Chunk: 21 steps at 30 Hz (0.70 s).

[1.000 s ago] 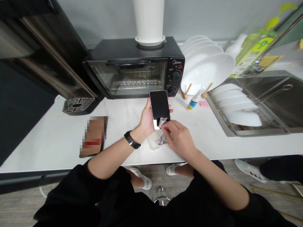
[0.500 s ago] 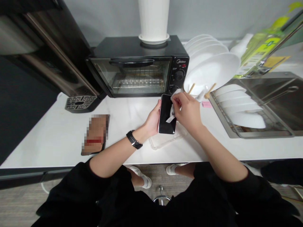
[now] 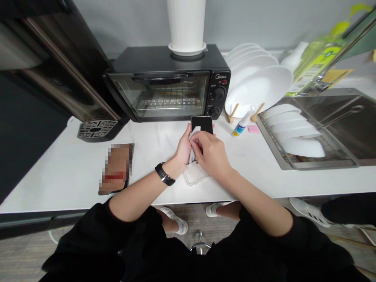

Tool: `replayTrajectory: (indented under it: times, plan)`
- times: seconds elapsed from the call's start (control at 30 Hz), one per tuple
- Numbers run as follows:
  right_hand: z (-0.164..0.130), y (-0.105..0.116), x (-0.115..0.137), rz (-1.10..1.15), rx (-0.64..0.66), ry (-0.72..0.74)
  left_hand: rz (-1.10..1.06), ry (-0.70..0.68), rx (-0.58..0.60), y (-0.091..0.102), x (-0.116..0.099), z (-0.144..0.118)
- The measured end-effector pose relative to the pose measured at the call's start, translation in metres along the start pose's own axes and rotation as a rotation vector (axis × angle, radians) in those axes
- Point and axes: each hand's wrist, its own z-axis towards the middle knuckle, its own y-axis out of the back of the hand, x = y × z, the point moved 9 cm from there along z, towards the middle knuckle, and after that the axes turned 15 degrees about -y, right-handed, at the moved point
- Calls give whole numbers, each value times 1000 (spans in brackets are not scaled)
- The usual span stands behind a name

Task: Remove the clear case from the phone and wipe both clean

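Observation:
A smartphone (image 3: 202, 123) with a dark screen is held above the counter in my left hand (image 3: 183, 149), its fingers wrapped around the sides. My right hand (image 3: 210, 150) pinches a pale cloth (image 3: 193, 135) against the left part of the screen and covers the phone's lower half. Under both hands a clear phone case (image 3: 195, 177) lies on the counter, partly hidden. To the right stands a small spray bottle (image 3: 240, 127) with a blue and yellow label. A second phone-like slab with a blurred-out surface (image 3: 116, 168) rests at the left.
Behind my hands sits a black toaster oven (image 3: 164, 84) carrying a white pot (image 3: 188, 27). White plates (image 3: 261, 86) stand in a wooden rack to the right, beside a pink sticky note (image 3: 253, 129). The sink (image 3: 282, 160) holds several bowls. A dispenser (image 3: 96, 130) stands left.
My right hand has moved with the cloth from the screen's right side to its left and lower part. The spray bottle, hidden before behind that hand, now shows. The view shifted slightly.

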Motion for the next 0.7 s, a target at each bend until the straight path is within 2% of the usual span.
replayTrajectory:
  times: [0.17,0.33,0.47,0.6,0.7]
  plan:
    - [-37,-2,5,-12,35,51,37,-90,50,-1,-15,2]
    - [-52,12,-7,-52,12,58,23,-63,94,-6,-17,3]
    - [-37,29,-22,-105,-67,37,-48,3,99,-12,-9,0]
    - [-8,42,-38,-174,-153,23,-54,97,40,-7,7,-2]
    - [15,47,-46,-197,-197,-3,-17,158,43,-3,17,-4]
